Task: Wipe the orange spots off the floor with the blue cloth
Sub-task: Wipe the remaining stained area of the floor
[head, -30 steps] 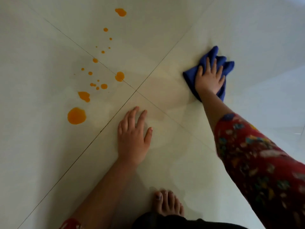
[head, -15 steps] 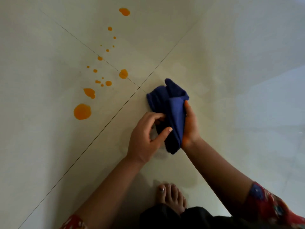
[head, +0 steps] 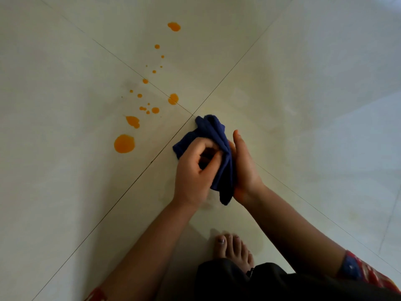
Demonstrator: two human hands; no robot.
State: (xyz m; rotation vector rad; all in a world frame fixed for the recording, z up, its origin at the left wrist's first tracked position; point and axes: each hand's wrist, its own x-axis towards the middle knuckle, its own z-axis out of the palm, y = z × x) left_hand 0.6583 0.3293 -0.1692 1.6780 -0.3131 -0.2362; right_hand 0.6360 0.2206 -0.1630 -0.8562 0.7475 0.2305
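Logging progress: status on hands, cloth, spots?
Grip: left hand, right hand both hold blue cloth, bunched between them. Unwiped: orange spots, left of cloth. Nothing blocking.

Red patterned sleeves [head: 366, 276], dark trousers [head: 227, 283], one bare foot [head: 233, 250].

I see the left hand [head: 193, 174] and right hand [head: 245, 170] holding the bunched blue cloth [head: 213, 131] just below the tile-joint crossing [head: 192, 114]; orange spots [head: 124, 144] lie left of it.
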